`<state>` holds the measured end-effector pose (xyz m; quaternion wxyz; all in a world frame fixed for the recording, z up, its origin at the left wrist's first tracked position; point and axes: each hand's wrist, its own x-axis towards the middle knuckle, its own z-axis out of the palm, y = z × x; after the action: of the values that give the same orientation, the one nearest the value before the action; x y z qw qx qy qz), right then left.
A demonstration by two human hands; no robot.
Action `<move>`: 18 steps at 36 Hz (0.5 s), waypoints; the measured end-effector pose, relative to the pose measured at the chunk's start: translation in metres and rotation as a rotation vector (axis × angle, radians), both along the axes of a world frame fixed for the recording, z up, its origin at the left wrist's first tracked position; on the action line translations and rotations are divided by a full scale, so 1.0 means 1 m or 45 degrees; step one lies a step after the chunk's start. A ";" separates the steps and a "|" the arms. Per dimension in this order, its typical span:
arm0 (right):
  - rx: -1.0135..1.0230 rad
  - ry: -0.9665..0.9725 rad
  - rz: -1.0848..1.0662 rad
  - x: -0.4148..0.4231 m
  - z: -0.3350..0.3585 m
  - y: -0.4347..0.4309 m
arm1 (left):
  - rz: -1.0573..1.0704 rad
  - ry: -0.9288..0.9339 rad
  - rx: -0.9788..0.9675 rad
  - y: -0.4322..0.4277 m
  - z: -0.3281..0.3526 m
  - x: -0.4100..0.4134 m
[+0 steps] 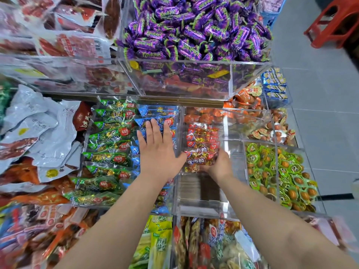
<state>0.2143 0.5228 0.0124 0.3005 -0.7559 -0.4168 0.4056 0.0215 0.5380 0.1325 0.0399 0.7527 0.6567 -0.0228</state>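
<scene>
Head view looks down on a row of red snack packets (pixel 202 140) standing in the far half of a clear acrylic compartment (pixel 200 208). The right hand (pixel 220 164) holds the near end of that row, its grip clamped on the packets from the side and below. The near half of the compartment shows its bare bottom.

The left hand (pixel 159 150) lies just left of the divider, its grip apart: fingers straight and spread, palm down on the blue snack packets (pixel 155 113), thumb reaching toward the red row.

Green snack packets (pixel 108 136) fill the next compartment to the left. Right of the red row sit green-wrapped egg packs (pixel 272 171), and orange packs (pixel 206 117) lie beyond. A higher bin holds purple candies (pixel 194 26). A red stool (pixel 334 22) stands on the grey floor (pixel 320 113) at the far right.
</scene>
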 end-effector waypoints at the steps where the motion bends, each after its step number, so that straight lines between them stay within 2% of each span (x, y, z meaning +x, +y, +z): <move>1: 0.024 -0.017 0.002 -0.001 0.000 -0.001 | 0.000 0.001 -0.001 0.000 0.000 0.000; 4: 0.011 -0.024 0.078 0.001 -0.002 -0.005 | 0.002 -0.006 0.005 0.000 0.000 0.000; 9: -0.017 0.163 0.183 0.017 -0.001 -0.006 | 0.006 -0.022 0.008 -0.001 0.000 0.000; 18: 0.047 0.081 0.319 0.017 0.007 0.020 | 0.021 -0.040 0.015 0.000 -0.002 0.000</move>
<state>0.2309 0.5424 0.0198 0.2745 -0.6790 -0.5057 0.4560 0.0211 0.5375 0.1306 0.0461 0.7479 0.6622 -0.0066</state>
